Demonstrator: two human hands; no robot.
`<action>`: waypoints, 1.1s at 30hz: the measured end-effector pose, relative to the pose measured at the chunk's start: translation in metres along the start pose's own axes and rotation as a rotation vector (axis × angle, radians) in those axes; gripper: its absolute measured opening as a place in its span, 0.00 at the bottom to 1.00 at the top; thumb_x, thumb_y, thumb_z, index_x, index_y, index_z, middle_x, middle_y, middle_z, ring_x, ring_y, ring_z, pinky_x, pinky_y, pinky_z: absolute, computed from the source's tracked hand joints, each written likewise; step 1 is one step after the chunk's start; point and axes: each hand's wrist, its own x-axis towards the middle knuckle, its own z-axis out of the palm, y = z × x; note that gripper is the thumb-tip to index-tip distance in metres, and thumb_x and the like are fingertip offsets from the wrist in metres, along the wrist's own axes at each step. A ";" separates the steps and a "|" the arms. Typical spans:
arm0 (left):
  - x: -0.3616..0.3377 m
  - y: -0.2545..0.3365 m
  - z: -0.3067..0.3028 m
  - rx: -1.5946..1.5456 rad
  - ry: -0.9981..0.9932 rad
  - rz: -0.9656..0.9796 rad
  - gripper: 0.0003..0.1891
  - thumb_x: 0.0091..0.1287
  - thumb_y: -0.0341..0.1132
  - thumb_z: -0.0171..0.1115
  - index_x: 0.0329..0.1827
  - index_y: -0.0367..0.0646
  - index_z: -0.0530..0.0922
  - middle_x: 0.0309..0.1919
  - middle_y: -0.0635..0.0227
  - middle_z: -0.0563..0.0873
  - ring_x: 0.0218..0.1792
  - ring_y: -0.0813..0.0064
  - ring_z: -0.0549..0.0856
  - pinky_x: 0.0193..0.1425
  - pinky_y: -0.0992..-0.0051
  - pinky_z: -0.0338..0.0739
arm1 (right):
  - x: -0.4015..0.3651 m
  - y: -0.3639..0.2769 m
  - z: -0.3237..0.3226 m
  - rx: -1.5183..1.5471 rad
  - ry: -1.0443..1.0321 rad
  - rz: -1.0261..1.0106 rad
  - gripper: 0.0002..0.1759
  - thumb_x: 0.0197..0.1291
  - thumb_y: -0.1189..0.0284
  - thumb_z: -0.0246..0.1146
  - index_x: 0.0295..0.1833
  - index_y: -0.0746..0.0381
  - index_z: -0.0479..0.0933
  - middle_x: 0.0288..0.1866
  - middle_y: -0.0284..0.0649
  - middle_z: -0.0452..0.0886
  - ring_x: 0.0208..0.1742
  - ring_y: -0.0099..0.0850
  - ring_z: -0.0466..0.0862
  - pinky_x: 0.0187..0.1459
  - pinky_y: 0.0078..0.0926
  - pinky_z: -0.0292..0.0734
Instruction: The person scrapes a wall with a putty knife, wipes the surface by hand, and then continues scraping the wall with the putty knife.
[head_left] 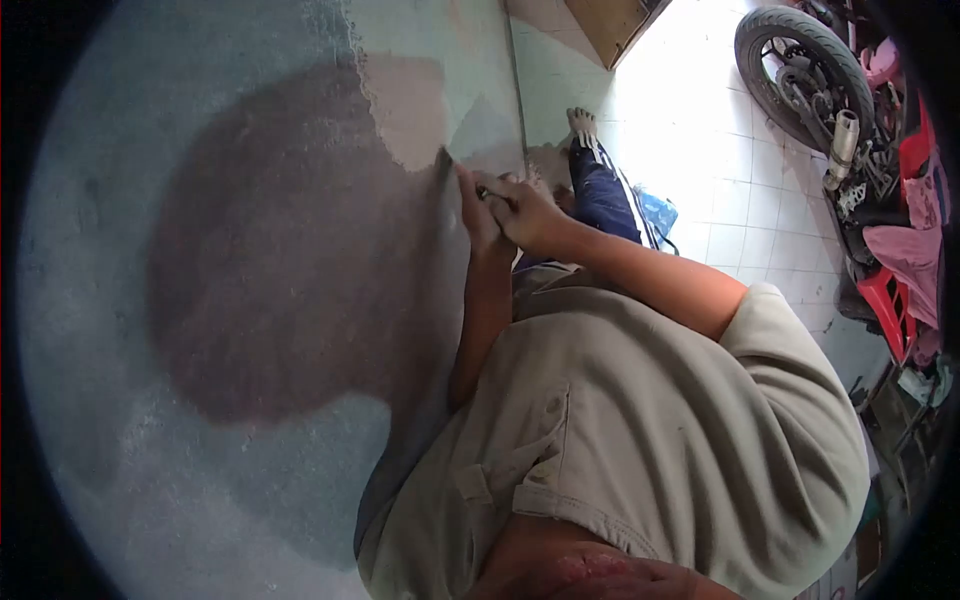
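My right hand (530, 212) is closed around the dark handle of a scraper (485, 191), only a little of which shows. My left hand (478, 212) is right beside it, fingers pressed together against the tool near its front end. The fingers hide most of the tool, and its dark tip seems to meet the wall (260, 480). Just past the fingertips is a paler, beige patch (405, 105) with a ragged left edge, standing out from the grey-green surface. A large shadow falls over the wall around my hands.
A motorcycle wheel (805, 75) and other motorcycle parts stand at the right, with a red plastic item (888, 305) and pink cloth (905, 250) close by. A brown wooden box-like piece (615, 30) is at the top. White tiles (720, 130) cover the floor, with a blue bag (658, 215) near my leg.
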 end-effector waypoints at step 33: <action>0.030 -0.006 -0.022 0.315 -0.070 0.019 0.25 0.73 0.59 0.45 0.44 0.43 0.74 0.36 0.64 0.80 0.37 0.68 0.81 0.45 0.68 0.77 | 0.020 0.014 -0.003 0.033 -0.177 0.226 0.23 0.71 0.68 0.47 0.71 0.53 0.66 0.53 0.55 0.74 0.52 0.41 0.78 0.54 0.36 0.71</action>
